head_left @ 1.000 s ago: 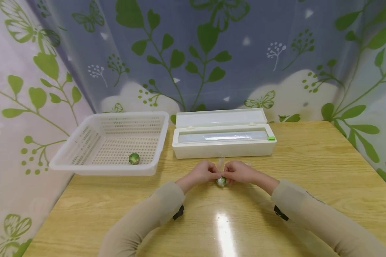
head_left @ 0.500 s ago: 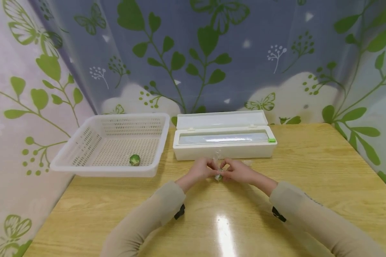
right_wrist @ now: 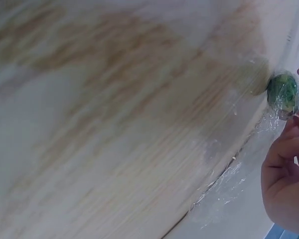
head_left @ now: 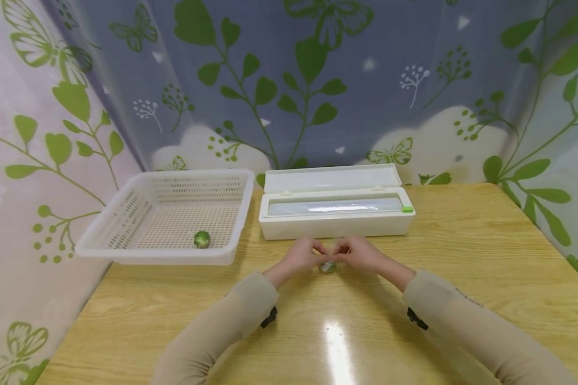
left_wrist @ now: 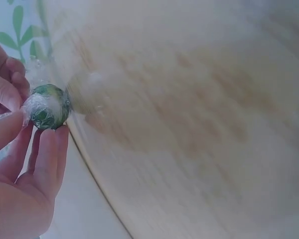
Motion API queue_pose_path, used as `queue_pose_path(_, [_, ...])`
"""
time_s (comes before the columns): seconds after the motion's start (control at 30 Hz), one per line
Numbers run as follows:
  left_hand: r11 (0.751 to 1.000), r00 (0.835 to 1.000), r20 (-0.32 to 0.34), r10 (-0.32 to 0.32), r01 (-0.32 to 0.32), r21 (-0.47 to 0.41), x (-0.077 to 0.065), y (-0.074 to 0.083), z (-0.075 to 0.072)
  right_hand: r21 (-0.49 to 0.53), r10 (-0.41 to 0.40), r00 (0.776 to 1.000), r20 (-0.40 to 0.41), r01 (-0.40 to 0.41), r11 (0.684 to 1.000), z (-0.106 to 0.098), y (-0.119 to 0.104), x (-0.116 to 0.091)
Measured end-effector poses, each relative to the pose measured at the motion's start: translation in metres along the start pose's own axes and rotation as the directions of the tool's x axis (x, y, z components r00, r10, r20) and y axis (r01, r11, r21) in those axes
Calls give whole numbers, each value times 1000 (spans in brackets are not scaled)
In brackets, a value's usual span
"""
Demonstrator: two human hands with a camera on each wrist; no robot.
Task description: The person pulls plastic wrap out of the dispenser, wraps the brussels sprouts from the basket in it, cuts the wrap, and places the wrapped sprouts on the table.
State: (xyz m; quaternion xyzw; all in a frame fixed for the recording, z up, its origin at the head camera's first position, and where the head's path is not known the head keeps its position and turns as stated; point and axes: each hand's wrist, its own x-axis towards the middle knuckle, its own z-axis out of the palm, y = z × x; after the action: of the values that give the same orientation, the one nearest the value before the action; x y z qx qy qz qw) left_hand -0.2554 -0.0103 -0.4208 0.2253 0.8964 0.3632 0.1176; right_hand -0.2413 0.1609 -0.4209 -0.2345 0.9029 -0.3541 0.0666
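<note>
A small green Brussels sprout (head_left: 327,266) in clear plastic wrap sits between the two hands, low over the table. My left hand (head_left: 303,253) holds it from the left; in the left wrist view, the left fingers (left_wrist: 47,154) lie against the sprout (left_wrist: 55,105) and the thumb meets the gathered wrap. From the right, my right hand (head_left: 360,253) pinches the plastic wrap (right_wrist: 279,110) with thumb and finger at the sprout's edge. Loose wrap trails beside the right hand in the right wrist view. The fingers partly hide the sprout in the head view.
A white perforated basket (head_left: 159,255) stands at the left with another Brussels sprout (head_left: 202,239) in it. Behind the hands, a long white dispenser box (head_left: 337,229) has its lid up, showing a wrap roll (head_left: 334,206). A patterned curtain (head_left: 279,80) borders the wooden table (head_left: 462,256).
The sprout and both hands have shifted slightly away from the body. The wrap that stood up between the fingers has come down close to the sprout.
</note>
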Motion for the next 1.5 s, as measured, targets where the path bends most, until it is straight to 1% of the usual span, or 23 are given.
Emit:
queue_pose_path(0.2, [999,999,17,-34,35,-38,-1,2,0,-13,37,999,-12,-37,999,1,2,2])
queue_pose_path(0.33, [999,999,-4,-41,41,-34,0,1,1,-19,59,998,-9,-59,998,2,2,3])
queue_pose_path(0.4, [997,998,-6,-61,61,-44,1,1,1,-21,63,998,-10,-63,998,2,2,3])
queue_pose_path(0.47, [991,994,26,-108,109,-77,1,2,1,-20,64,998,-11,-65,998,1,1,3])
queue_pose_path(0.53, [979,986,80,-144,154,-136,2,1,2,-12,75,997,-13,-75,997,1,1,3])
queue_pose_path(0.63, [956,972,154,-176,206,-208,3,0,2,-1,89,996,-13,-89,996,1,1,3])
queue_pose_path(0.7, [957,977,151,-153,185,-224,4,-1,3,6,96,995,-15,-96,995,1,2,4])
queue_pose_path(0.77, [968,986,110,-123,144,-204,5,-2,2,12,94,995,-25,-94,996,1,2,5])
queue_pose_path(0.83, [985,995,55,-87,95,-146,5,-3,1,18,79,996,-39,-78,997,1,2,6])
queue_pose_path(0.9, [996,999,8,-45,46,-77,6,-3,1,28,49,997,-56,-47,999,2,3,7])
queue_pose_path(1.0, [1000,1000,-16,-1,1,18,6,-1,0,20,-13,998,-64,14,1000,4,6,7])
queue_pose_path(1.03, [999,1000,-16,10,-10,31,6,-1,-1,27,-25,998,-60,26,999,5,7,7])
queue_pose_path(1.13, [997,1000,-11,27,-26,67,5,0,-2,37,-31,998,-49,33,999,7,7,7])
queue_pose_path(1.27, [997,999,-13,31,-30,71,4,1,-4,43,11,999,-37,-9,999,7,4,6])
queue_pose_path(1.4, [997,998,-37,41,-39,67,4,-1,-4,29,11,1000,-28,-10,1000,7,4,6])
queue_pose_path(1.5, [998,998,-54,38,-36,51,4,-3,-3,38,32,999,-21,-31,999,5,2,6])
